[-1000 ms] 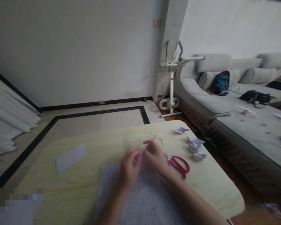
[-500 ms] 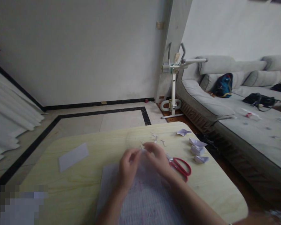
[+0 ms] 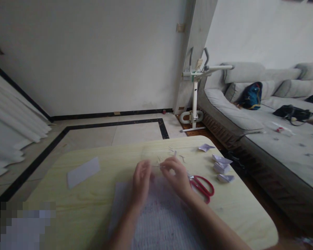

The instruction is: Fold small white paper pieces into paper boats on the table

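My left hand (image 3: 142,178) is over the top edge of a sheet of lined, written-on paper (image 3: 159,218). Its fingers are curled and smeared by motion, so their grip is unclear. My right hand (image 3: 176,175) is a little apart from it, thumb and forefinger closed in a pinch. Something small and pale shows at those fingertips, too blurred to name. Red-handled scissors (image 3: 203,187) lie beside my right wrist, blades partly hidden by the hand. Thin paper scraps (image 3: 175,153) are scattered just beyond my fingers.
Several folded paper pieces (image 3: 222,160) sit along the right side of the wooden table (image 3: 88,215). A white paper rectangle (image 3: 83,172) lies at the left. Beyond the table's right edge stand a grey sofa (image 3: 281,146) and a white exercise machine (image 3: 194,97).
My hands were close together at the fingertips; now a gap separates them. The left hand has shifted slightly left and turned. The whole view has moved a little.
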The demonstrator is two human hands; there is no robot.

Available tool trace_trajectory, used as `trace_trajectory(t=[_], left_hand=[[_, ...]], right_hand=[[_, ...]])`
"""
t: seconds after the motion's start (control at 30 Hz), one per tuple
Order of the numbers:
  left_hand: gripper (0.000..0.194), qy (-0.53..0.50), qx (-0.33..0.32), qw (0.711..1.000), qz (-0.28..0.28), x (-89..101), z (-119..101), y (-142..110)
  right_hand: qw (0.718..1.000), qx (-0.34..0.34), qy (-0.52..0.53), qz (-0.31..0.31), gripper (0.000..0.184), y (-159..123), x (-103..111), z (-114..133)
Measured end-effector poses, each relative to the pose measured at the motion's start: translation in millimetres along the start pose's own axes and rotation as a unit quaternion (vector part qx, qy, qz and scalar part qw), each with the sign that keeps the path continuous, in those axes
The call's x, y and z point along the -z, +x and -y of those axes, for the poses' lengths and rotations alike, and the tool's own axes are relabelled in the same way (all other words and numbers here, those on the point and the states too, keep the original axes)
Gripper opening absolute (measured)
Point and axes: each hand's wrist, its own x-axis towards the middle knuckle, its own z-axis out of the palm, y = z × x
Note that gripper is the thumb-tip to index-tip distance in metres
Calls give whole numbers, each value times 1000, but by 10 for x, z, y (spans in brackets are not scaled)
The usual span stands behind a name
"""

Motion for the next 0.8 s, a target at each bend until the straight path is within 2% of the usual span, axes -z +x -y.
trace_trajectory(t=[0.07, 0.13, 0.23, 0.37, 0.5, 0.6, 0.77, 0.8], left_hand=[[32, -59, 51, 996, 44, 11, -35, 9], [32, -103, 77, 988, 83, 23, -55, 26], [32, -130, 86, 985, 76, 33, -54, 58], [30, -96, 45, 994, 13, 18, -40, 70], [25, -14, -15, 999, 28, -1, -13, 24], [22, 41, -55, 997, 39, -6, 59, 4], [25, 60, -59, 995, 51, -9, 147, 98], [27, 68, -64, 995, 34, 6, 117, 125]], right_hand=[[1000, 5, -1, 3, 11, -2, -3, 5], [1000, 11, 0, 10, 13, -7, -13, -2], [999, -12, 28, 14, 19, -15, -28, -35], [991, -97, 87, 28, 27, -18, -35, -90], [983, -151, 91, 52, 19, -7, -45, -103], [982, -167, 56, 71, 13, 9, -46, -59], [981, -161, 65, 86, 15, 57, -20, -12], [980, -165, 74, 84, 15, 66, -14, -23]])
